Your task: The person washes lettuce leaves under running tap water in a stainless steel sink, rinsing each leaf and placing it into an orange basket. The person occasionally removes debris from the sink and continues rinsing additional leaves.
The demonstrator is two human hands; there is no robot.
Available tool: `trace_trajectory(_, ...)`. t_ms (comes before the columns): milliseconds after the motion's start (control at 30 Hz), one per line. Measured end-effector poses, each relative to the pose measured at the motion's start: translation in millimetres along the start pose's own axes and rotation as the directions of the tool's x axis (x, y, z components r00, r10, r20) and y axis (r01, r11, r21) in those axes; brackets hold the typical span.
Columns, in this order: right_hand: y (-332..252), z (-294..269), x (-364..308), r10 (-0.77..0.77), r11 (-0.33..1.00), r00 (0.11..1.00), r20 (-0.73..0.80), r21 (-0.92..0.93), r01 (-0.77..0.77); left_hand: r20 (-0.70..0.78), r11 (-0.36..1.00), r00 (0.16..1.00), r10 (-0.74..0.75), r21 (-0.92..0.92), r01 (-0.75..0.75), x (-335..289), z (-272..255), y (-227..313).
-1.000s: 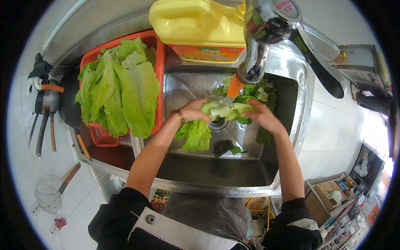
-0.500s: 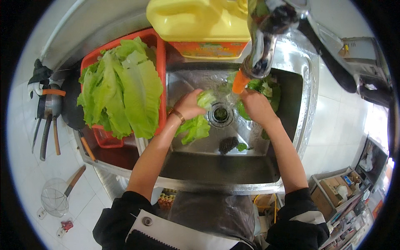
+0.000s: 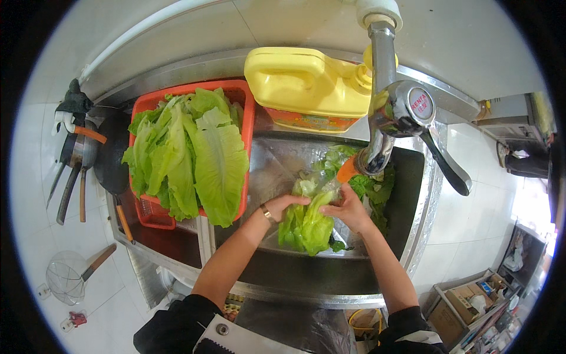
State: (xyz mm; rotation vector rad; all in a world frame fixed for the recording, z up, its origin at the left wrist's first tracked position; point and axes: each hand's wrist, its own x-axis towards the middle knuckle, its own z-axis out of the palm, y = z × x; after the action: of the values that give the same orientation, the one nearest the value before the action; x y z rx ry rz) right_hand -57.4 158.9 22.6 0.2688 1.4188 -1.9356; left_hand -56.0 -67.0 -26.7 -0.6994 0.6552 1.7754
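Note:
Both hands are gripping a bunch of green lettuce leaves [image 3: 308,229] in the stainless-steel sink [image 3: 268,159]. My left hand [image 3: 283,206] closes on the bunch's left side, and my right hand [image 3: 349,211] has it from the right, just below the tap's orange nozzle [image 3: 348,169]. Water from the tap [image 3: 383,141] runs over the leaves near my fingers. Loose greens [image 3: 380,194] lie along the basin's right side, beyond my right hand. The drain is hidden behind the held bunch.
A red plastic basket [image 3: 247,112] piled with large lettuce leaves [image 3: 188,153] stands left of the basin. Behind the sink sits a yellow jug [image 3: 306,82]. A dark wok [image 3: 112,156] and a wire strainer [image 3: 66,277] are at the far left; a wooden crate [image 3: 451,312] is at lower right.
My hands have come together on the lettuce, which now covers the drain. Half a second ago they were apart, with lettuce in the left. The whole view has shifted, showing more wall and tap.

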Motion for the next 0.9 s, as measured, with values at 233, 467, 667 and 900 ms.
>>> trace_trajectory(233,-20,8,-9,-0.299,0.655,0.947,0.116,-0.697,0.292,0.016,0.991,0.994,0.107,0.085,-0.108,-11,10,-18)
trace_trajectory(467,-40,0,-17,-0.284,0.427,0.905,0.316,-0.803,0.415,0.178,0.979,0.979,0.099,0.160,-0.128,-21,14,-1)
trace_trajectory(667,-37,-6,-10,-0.236,0.063,0.862,0.448,-0.879,0.473,0.126,0.978,0.991,0.034,0.200,-0.059,-25,16,-2)
trace_trajectory(900,-42,-6,5,-0.135,-0.250,0.799,0.586,-0.801,0.544,0.135,0.922,0.984,0.116,0.354,-0.157,-30,23,16)
